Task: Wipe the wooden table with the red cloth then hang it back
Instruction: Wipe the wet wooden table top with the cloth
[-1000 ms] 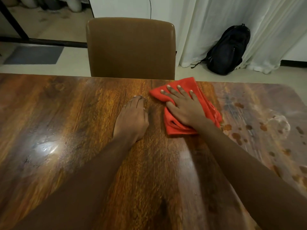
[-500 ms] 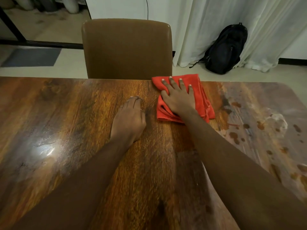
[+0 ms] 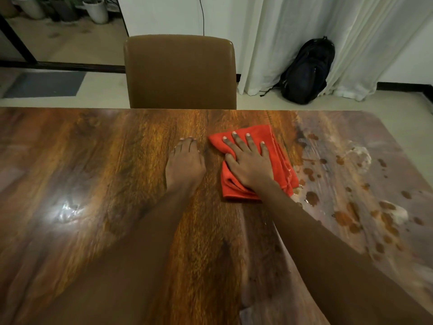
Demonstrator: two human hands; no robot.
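Cloth (image 3: 278, 158), red and folded, is pressed flat on the worktop (image 3: 93, 172) under the right hand (image 3: 251, 167). The fingers are straight and spread, nothing gripped. Cloth edges are seen past the fingertips and to that hand's right. Left hand (image 3: 185, 167) is laid palm-down on bare wood just left of the cloth, fingers straight and together, nothing held. Brown spots (image 3: 346, 216) and wet smears are scattered right of the right hand. A chair (image 3: 180, 71) is seen beyond both hands, a backpack (image 3: 307, 71) farther off.
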